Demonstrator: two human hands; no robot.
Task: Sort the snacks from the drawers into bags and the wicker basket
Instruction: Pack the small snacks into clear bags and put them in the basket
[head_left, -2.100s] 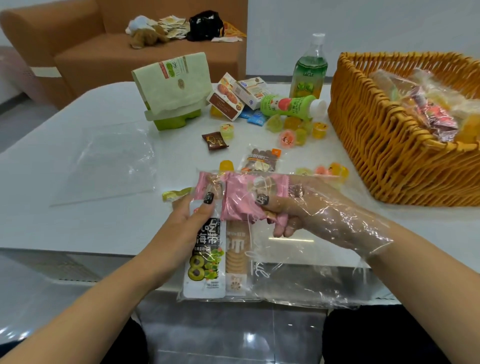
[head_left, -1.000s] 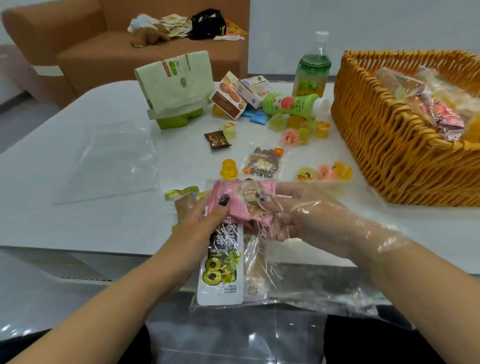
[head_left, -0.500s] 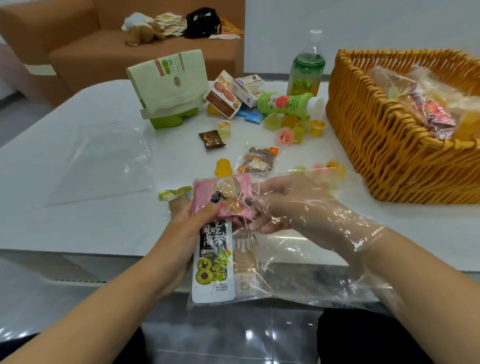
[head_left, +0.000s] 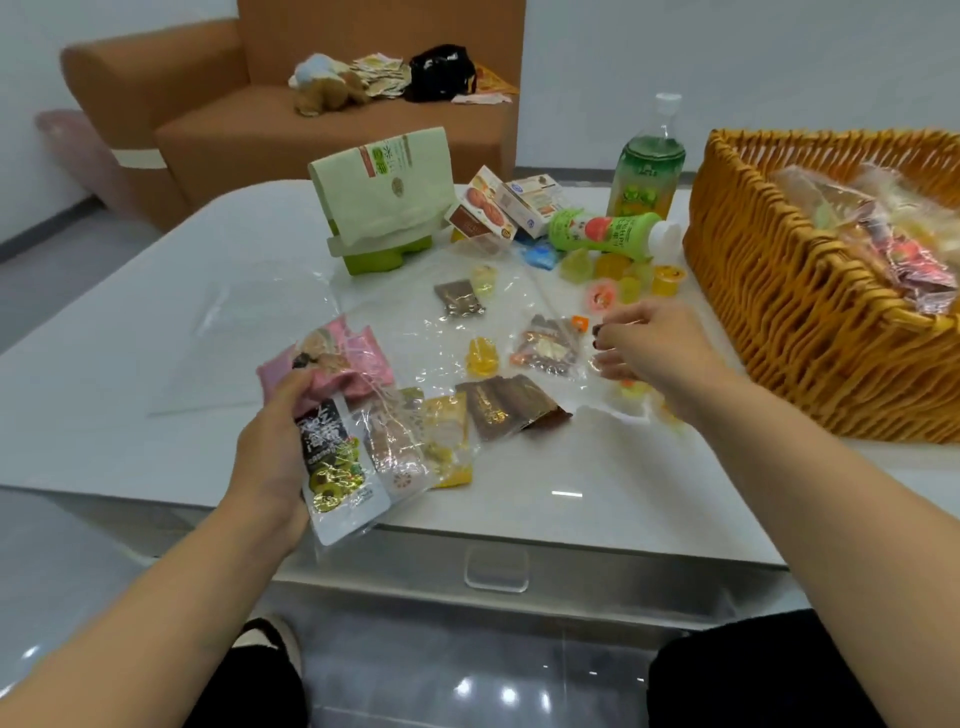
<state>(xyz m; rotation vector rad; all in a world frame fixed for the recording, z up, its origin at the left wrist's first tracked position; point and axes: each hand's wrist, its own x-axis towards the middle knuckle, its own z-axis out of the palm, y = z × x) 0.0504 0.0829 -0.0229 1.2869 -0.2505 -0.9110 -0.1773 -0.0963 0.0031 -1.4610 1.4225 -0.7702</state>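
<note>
My left hand (head_left: 270, 457) grips a clear plastic bag (head_left: 395, 441) at the table's near edge. Inside it are pink packets (head_left: 358, 358), a white kiwi packet (head_left: 337, 467) and a biscuit pack. My right hand (head_left: 654, 348) is bare and out of the bag. It hovers with loosely curled fingers, holding nothing, just right of a small brown-and-orange snack packet (head_left: 545, 345). The wicker basket (head_left: 805, 322) stands at the right with several bagged snacks in it. Brown packets (head_left: 504, 405) and a yellow jelly cup (head_left: 482, 356) lie between my hands.
Further back lie several jelly cups (head_left: 623, 280), a green bottle (head_left: 602, 234) on its side, an upright bottle (head_left: 647, 166), small boxes (head_left: 498, 208) and a green paper bag (head_left: 389, 192). An empty clear bag (head_left: 244, 332) lies flat at the left. A sofa stands behind the table.
My right hand has come out of the clear bag and moved right and forward toward the small packet. My left hand has swung the filled bag to the left.
</note>
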